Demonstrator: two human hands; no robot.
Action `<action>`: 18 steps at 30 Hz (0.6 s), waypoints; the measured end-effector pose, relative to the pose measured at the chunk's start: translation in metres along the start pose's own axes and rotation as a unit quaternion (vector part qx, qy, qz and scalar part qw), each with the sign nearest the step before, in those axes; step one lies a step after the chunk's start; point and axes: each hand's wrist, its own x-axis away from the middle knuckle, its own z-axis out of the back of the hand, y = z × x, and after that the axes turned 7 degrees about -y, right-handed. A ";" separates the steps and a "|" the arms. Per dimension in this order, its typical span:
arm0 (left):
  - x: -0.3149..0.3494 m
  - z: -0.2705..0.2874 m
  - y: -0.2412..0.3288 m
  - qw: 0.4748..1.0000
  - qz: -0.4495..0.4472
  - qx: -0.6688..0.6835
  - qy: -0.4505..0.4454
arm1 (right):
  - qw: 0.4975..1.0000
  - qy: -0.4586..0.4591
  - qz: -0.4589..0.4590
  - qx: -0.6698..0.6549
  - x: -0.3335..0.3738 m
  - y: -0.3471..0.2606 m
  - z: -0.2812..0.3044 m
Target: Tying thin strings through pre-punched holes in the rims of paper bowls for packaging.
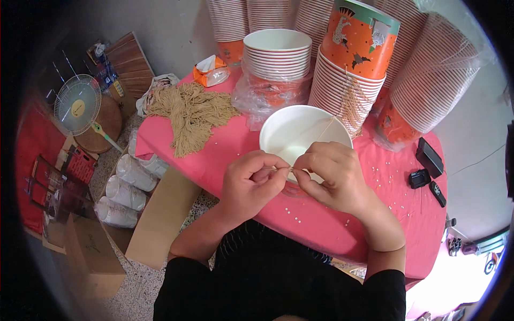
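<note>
My left hand and my right hand meet over the near rim of a white-lined paper bucket. Both are closed in a fingertip pinch on a thin tan cord. From between the fingers the cord runs over the bucket's mouth to its far right side. My fingers hide the near part of the rim and most of the pinched ends. Behind the bucket, more cords hang down the side of a tall stack of orange-printed buckets.
A heap of tan cords lies at left on the pink-covered table, near an orange packet. Nested buckets and a plastic-wrapped stack line the back. Small white bits are scattered about. Black remote at right; cardboard box at lower left.
</note>
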 end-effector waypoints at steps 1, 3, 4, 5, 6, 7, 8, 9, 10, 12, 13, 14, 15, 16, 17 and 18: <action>-0.001 -0.002 0.000 0.999 -0.025 -0.022 0.022 | 1.000 -0.006 -0.001 0.014 0.000 0.000 0.000; -0.004 -0.002 0.002 0.997 -0.058 -0.049 0.035 | 1.000 -0.013 -0.002 0.028 0.000 0.001 0.001; -0.005 -0.002 0.003 0.992 -0.089 -0.076 0.048 | 0.999 -0.019 -0.004 0.040 0.001 0.002 0.001; -0.005 -0.001 0.004 0.992 -0.089 -0.076 0.048 | 0.998 -0.025 -0.005 0.052 0.001 0.003 0.001; -0.005 0.002 0.004 0.990 -0.091 -0.094 0.043 | 0.998 -0.025 -0.006 0.053 0.002 0.003 0.001; -0.004 0.004 0.004 0.988 -0.092 -0.113 0.040 | 0.999 -0.022 -0.018 0.038 0.002 0.003 0.000; -0.004 0.004 0.003 0.989 -0.092 -0.113 0.040 | 0.999 -0.019 -0.030 0.023 0.003 0.004 0.000; -0.003 0.005 0.002 0.989 -0.088 -0.111 0.039 | 0.999 -0.019 -0.031 0.023 0.004 0.004 0.000; -0.002 0.006 0.002 0.990 -0.085 -0.110 0.038 | 0.998 -0.024 -0.052 0.010 0.004 0.004 0.001; 0.001 0.007 0.002 0.991 -0.077 -0.105 0.031 | 0.997 -0.028 -0.072 -0.003 0.006 0.005 0.002; 0.003 0.007 0.002 0.992 -0.070 -0.099 0.023 | 0.996 -0.029 -0.080 -0.015 0.006 0.006 0.003; 0.004 0.007 0.002 0.992 -0.069 -0.099 0.023 | 0.995 -0.030 -0.089 -0.027 0.006 0.006 0.003; 0.005 0.007 0.002 0.993 -0.069 -0.089 0.024 | 0.995 -0.030 -0.089 -0.027 0.006 0.007 0.003; 0.006 0.006 0.002 0.994 -0.069 -0.079 0.025 | 0.997 -0.033 -0.072 -0.008 0.006 0.008 0.003; 0.006 0.006 0.002 0.994 -0.068 -0.078 0.024 | 0.998 -0.035 -0.055 0.010 0.006 0.009 0.004; 0.007 0.006 0.002 0.996 -0.058 -0.062 0.023 | 0.998 -0.035 -0.056 0.010 0.006 0.009 0.005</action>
